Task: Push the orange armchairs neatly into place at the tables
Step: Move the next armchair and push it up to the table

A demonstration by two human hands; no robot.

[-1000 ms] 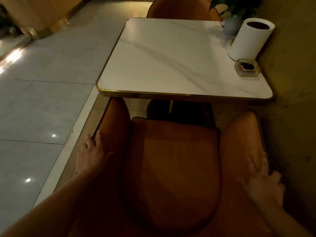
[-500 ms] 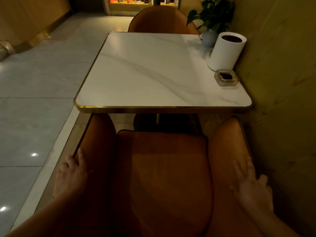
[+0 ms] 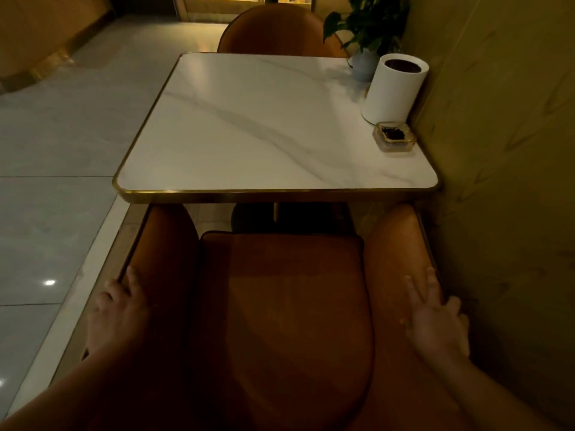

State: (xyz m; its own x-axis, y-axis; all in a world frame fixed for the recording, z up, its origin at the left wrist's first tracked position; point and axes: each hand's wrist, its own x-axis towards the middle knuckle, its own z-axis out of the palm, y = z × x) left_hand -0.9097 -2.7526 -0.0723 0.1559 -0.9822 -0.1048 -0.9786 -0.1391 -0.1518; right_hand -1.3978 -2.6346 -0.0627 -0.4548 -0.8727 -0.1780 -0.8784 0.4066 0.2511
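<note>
A pale tiled floor point(image 3: 53, 150) was seen at the far left. The left hand point(image 3: 119, 309) was laid on the outer edge of the left arm of the orange upholstered armchair point(image 3: 280, 306), with its fingers bent over that edge. The armchair was placed between the two hands, filling the lower middle of the view. Its open front was turned away from the person and toward the square white marble table with a gold rim point(image 3: 249, 126). Its front-to-back axis was set square to the table's near edge. The front tips of both arms were found at that near edge, seemingly just beneath the rim, while the seat cushion stopped short of it.

A second orange armchair point(image 3: 273, 29) was seen across the table, facing back.

The right hand point(image 3: 435, 325) was pressed flat on top of the right arm, its fingers straight and spread. On the table's right side a potted green plant point(image 3: 367, 26), a white cylindrical bin point(image 3: 395, 88) and a small glass ashtray point(image 3: 394, 136) were lined up beside the yellowish wall point(image 3: 504, 150). The armchair's right arm stood just beside that wall.
</note>
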